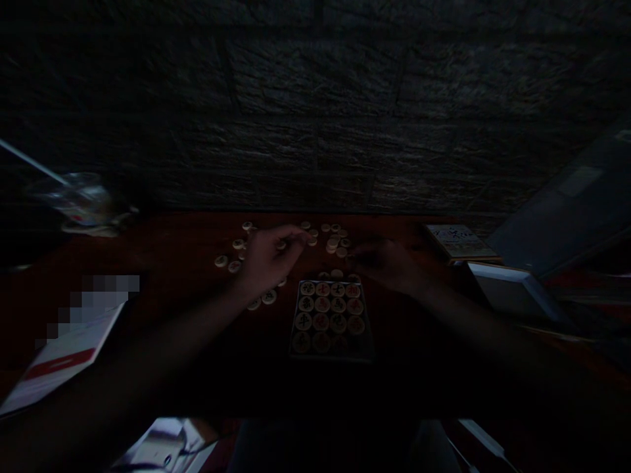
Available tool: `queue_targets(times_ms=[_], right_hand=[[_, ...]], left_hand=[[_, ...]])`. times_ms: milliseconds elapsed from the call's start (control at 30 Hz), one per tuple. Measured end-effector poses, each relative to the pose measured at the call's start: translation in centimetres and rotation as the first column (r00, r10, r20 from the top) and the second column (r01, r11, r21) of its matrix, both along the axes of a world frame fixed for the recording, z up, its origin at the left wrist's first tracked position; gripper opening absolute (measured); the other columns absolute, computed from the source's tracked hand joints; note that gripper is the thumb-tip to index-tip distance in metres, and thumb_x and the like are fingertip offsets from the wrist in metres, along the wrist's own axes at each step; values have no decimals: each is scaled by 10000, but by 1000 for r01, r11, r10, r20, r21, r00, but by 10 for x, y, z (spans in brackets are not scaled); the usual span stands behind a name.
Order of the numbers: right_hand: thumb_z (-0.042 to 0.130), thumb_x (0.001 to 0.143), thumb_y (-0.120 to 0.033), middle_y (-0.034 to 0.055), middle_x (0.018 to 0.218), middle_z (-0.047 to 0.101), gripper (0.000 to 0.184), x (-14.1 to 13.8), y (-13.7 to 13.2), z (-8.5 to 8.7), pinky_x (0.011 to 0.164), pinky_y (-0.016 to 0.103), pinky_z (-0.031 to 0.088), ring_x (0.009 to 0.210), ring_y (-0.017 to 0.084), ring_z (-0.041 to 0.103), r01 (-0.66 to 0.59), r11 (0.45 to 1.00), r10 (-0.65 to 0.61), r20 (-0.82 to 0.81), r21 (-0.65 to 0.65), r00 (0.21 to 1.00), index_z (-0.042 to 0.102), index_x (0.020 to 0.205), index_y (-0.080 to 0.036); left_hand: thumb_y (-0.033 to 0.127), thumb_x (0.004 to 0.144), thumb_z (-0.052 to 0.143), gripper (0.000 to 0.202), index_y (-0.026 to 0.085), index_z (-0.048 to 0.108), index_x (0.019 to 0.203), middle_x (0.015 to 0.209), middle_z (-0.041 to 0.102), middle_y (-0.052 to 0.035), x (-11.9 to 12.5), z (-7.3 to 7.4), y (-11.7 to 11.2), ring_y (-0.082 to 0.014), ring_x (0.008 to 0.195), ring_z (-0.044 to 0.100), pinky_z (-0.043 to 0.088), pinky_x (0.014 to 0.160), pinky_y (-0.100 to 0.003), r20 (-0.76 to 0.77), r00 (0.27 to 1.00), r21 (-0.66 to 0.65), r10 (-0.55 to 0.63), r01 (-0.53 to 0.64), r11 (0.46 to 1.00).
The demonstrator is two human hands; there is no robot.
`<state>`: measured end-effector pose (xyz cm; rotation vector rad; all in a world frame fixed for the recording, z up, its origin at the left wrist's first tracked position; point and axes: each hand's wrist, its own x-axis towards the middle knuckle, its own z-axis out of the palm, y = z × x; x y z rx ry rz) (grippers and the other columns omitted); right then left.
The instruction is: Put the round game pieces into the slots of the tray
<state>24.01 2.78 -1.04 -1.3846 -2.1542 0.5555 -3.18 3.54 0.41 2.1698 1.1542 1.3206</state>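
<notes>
Sorting round marked discs by hand looks like the step in hand; next move seems to call for a fingertip grip on one flat disc's edge and a clear line to the tray; left to right: one cup [81, 203] with one straw [32, 161]; one printed sheet [69, 358]; left-side loose discs [234, 266], about five, plus about three below the hand; left hand [269, 259], one, fingers curled, thumb near index, one disc showing at the finger gap, can't tell if pinched; tray [331, 358], one, between the forearms, near the person, four columns, rows of four, four, four, then about three, last corner too dark; tray discs [322, 304] so roughly fifteen; far-side loose discs [342, 252], roughly ten, some overlapping, plus three at the tray's far edge; right hand [389, 263], one, fingers bent, tips too dim to tell the grip; one patterned box [458, 242]; one pale-rimmed lid-like frame [513, 292].
</notes>
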Motion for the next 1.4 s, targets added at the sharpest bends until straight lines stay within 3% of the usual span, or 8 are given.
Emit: queue_targets(times_ms=[233,367,533,667,767,900,1000,1400], right_hand=[[758,831,-268,64,909,802,108,3,4,-2,770,319,552,830,199,744,115,993,-107,-217,21,970,769,886,-176],[875,728,-375,74,912,815,319,-6,-4,6,827,391,606,842,232,765,119,989,-145,-548,-83,824,778,967,-187],[918,702,-420,46,881,807,328,-33,-19,31,856,392,620,810,207,764,-18,981,-142,-771,-195,621,780,898,-197],[924,698,-389,14,792,785,305,-47,-15,45,776,327,590,729,163,717,-89,982,-74,-769,-168,635,818,916,-204],[910,718,-373,6,781,789,270,-50,-9,40,703,302,559,676,144,684,-53,992,-60,-792,-116,607,842,934,-224],[918,716,-369,10,800,807,231,-48,-8,20,695,304,548,680,147,696,-30,995,-67,-857,-96,511,858,910,-258],[915,736,-383,16,812,815,226,-42,-11,11,736,333,569,693,158,710,-50,995,-45,-844,-85,535,867,930,-278],[964,691,-353,6,727,796,212,-43,-25,13,618,244,573,623,123,700,-43,996,-48,-839,-84,542,844,814,-229]], left_hand=[[224,924,633,170,210,802,935,966,841,-43,4,-5,1,-175,890,780,588,820,-278,47,998,-49,-33,35,998],[287,944,666,146,224,794,976,957,833,-42,9,-7,1,-162,861,770,584,782,-273,100,991,-94,-88,97,991],[327,907,743,197,205,764,1061,989,817,-62,21,3,0,-153,856,756,589,731,-258,239,946,-198,-220,269,942],[348,889,772,241,181,754,1061,959,811,-62,29,20,0,-138,795,740,588,685,-243,327,904,-224,-274,356,907],[312,879,776,177,163,776,974,874,811,-53,32,25,3,-127,730,729,589,686,-242,342,903,-201,-260,341,918],[278,866,784,171,165,804,993,882,823,-58,37,17,5,-137,752,753,611,752,-270,382,876,-234,-294,400,886],[270,853,806,205,186,815,1040,981,838,-69,41,8,2,-160,841,785,634,835,-308,424,862,-275,-278,415,867],[210,824,859,264,208,823,1085,1006,848,-59,40,-3,-17,-205,870,824,685,831,-319,390,868,-167,-308,396,903]])
